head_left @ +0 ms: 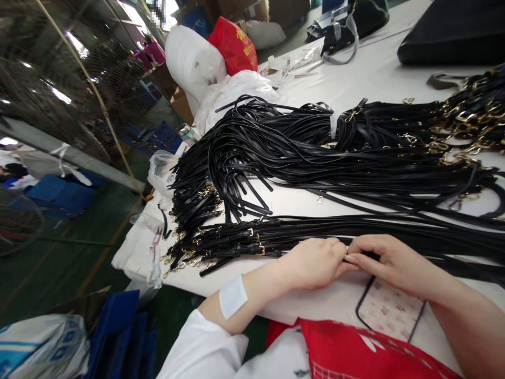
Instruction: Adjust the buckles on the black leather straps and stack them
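Observation:
My left hand (315, 263) and my right hand (382, 255) meet at the near edge of the table. Both are closed, with fingertips touching, on a thin black strap (371, 255) that is mostly hidden by the fingers. Just beyond them lies a row of long black straps (292, 231) with gold buckles (260, 245) and clips at the left end. Under my right hand, a phone in a patterned case (390, 308) rests on the table edge.
A large heap of black straps (252, 137) spreads behind, with gold clasps (473, 121) at the right. Farther back are a white roll (193, 58), a red bag (236, 47) and black bags (453, 31). Blue crates (114, 331) stand on the floor at left.

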Available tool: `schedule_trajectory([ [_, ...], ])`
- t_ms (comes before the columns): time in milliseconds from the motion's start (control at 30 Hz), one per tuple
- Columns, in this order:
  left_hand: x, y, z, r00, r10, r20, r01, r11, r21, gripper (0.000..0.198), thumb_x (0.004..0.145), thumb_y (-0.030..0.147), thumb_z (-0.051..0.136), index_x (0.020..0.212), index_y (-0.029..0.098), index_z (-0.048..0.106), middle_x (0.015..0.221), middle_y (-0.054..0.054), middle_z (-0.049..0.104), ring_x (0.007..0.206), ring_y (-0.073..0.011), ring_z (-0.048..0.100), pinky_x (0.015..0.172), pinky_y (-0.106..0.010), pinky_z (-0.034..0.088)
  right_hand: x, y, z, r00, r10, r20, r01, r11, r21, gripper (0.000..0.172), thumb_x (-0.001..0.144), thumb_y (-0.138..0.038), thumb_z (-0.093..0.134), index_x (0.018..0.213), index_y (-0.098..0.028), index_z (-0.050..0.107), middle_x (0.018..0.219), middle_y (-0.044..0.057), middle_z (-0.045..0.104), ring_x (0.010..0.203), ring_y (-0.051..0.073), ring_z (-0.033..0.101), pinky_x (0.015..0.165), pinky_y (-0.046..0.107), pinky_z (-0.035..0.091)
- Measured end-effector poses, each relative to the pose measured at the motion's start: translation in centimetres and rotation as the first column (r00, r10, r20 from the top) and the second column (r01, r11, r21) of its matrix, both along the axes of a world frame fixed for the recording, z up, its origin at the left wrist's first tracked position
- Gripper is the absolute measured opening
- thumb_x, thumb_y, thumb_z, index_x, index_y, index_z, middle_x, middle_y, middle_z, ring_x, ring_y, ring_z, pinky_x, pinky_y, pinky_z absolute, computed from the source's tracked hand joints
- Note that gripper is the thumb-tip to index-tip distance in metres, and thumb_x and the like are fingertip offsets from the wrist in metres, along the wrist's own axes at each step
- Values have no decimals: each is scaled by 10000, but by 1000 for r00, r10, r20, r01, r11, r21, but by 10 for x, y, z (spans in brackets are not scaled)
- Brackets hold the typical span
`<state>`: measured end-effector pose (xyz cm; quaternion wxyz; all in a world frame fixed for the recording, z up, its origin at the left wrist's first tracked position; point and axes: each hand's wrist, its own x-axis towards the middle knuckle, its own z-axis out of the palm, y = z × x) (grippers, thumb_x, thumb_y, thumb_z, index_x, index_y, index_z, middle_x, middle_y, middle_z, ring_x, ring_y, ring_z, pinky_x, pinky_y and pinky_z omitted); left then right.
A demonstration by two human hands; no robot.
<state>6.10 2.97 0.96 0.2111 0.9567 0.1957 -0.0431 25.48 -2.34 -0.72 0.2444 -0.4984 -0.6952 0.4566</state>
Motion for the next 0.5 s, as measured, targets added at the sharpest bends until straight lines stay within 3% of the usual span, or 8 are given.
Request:
schedule_trajectory([
  [100, -7, 7, 11, 1000, 25, -5, -25, 999, -24, 340, 1001, 433, 375, 936, 146, 545, 921, -83, 660, 856, -228, 665, 736, -333, 518, 9, 2, 5, 998, -55, 17, 55, 998, 6, 345, 902, -500, 536, 823, -213, 710, 767, 31, 701, 699, 178, 621, 649, 267, 465],
  [233, -23, 17, 25, 996, 81, -41, -83, 995, -47, 331, 994, 444, 393, 891, 165, 539, 890, -68, 673, 818, -224, 668, 691, -316, 501, 15, 3, 8, 994, -105, 36, 105, 994, -11, 386, 877, -542, 557, 743, -204, 687, 680, 17, 660, 639, 164, 580, 589, 256, 432],
  [367, -27, 15, 24, 996, 68, -55, -73, 992, -105, 246, 993, 381, 416, 1002, 174, 549, 949, -70, 688, 877, -224, 672, 740, -316, 506, 8, 1, 3, 997, -79, -6, 79, 997, -6, 382, 887, -516, 548, 717, -195, 667, 681, 23, 655, 655, 164, 574, 600, 259, 435],
  [500, -21, 6, 16, 997, 40, -59, -47, 992, -120, 247, 991, 367, 404, 973, 163, 542, 926, -81, 681, 861, -235, 673, 730, -327, 508, 1, -1, -6, 996, -71, 52, 70, 997, 27, 297, 877, -455, 578, 770, -201, 690, 733, 28, 686, 698, 178, 594, 636, 272, 445],
])
